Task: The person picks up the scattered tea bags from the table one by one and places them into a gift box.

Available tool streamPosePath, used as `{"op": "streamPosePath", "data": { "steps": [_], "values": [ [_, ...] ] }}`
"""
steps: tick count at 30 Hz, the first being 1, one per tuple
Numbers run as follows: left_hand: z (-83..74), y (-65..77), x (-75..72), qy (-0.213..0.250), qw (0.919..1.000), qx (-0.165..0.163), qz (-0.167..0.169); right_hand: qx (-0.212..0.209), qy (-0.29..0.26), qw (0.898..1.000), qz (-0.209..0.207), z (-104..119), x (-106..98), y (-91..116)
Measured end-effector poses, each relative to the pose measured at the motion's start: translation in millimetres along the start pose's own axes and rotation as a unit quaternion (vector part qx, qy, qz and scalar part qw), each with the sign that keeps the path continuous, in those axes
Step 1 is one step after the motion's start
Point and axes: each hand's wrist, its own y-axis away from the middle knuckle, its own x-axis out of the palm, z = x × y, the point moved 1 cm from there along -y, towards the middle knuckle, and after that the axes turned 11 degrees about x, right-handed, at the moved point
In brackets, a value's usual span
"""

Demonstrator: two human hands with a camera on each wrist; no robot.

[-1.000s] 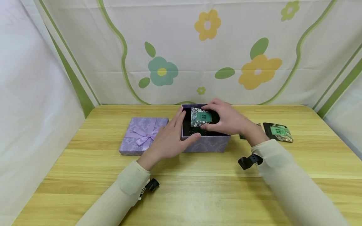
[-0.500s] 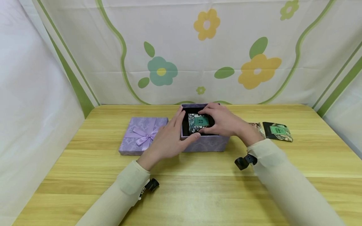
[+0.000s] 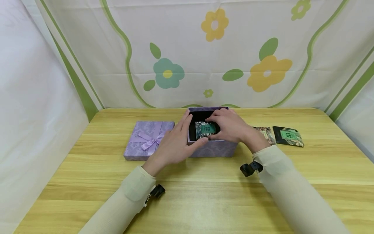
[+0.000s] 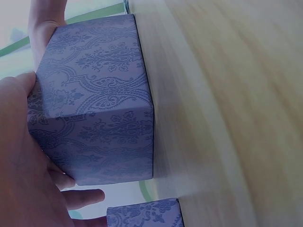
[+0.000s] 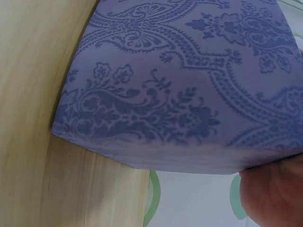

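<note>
A lidless lilac gift box (image 3: 214, 150) with a black inside stands at the table's middle. My right hand (image 3: 230, 126) reaches over its right wall and pinches a floral sachet (image 3: 200, 130) with a green label, tilted inside the box. My left hand (image 3: 174, 147) rests against the box's front left corner, thumb at the front rim and fingers straight along the left side. Damask patterned walls (image 4: 94, 80) fill much of the left wrist view. In the right wrist view the box (image 5: 165, 104) hides the sachet, and only part of my hand (image 5: 272, 196) shows.
Left of the box lies its lilac lid (image 3: 141, 131) with a ribbon bow, partly behind my left hand. To the right are a black sachet (image 3: 289, 136) with a green label and another patterned sachet (image 3: 267, 134), partly covered by my right wrist. A floral curtain (image 3: 187, 55) hangs behind the table.
My right hand has lowered the sachet into the box and toward its front wall. The left hand has stayed at the box corner. More of the partly covered sachet at right shows now.
</note>
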Motion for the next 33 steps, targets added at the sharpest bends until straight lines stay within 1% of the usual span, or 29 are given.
{"op": "streamPosePath", "data": {
  "steps": [5,10,13,15,17,20,23,27,30,33],
  "values": [
    [-0.1,-0.1,-0.3,0.001,1.0000,0.000,-0.002,-0.002,0.017,1.000,0.001,1,1,0],
    [-0.1,0.4,-0.5,0.003,1.0000,0.001,-0.002,0.002,0.032,0.999,0.013,3,1,0],
    [0.1,1.2,-0.8,0.004,1.0000,0.002,0.000,0.003,0.020,1.000,0.018,2,1,0],
    [0.2,1.4,-1.1,0.005,1.0000,0.002,0.001,0.004,-0.015,1.000,0.017,1,1,0],
    [0.2,1.5,-1.4,0.004,1.0000,0.001,0.002,0.001,-0.072,0.997,0.012,-3,1,1],
    [0.5,1.2,-1.5,0.003,1.0000,0.001,0.002,0.007,-0.169,0.986,0.002,-9,1,5],
    [0.0,1.5,-1.4,0.002,1.0000,-0.001,0.002,0.027,-0.240,0.970,-0.016,-16,-1,12],
    [-0.4,2.1,-1.7,0.003,1.0000,-0.001,0.000,0.056,-0.275,0.959,-0.043,-27,-8,25],
    [-0.3,2.4,-1.6,0.006,1.0000,-0.001,-0.002,0.075,-0.285,0.954,-0.056,-41,-14,35],
    [-0.4,3.2,-1.3,0.008,1.0000,0.000,-0.004,0.093,-0.289,0.951,-0.060,-57,-19,47]
  ]
}}
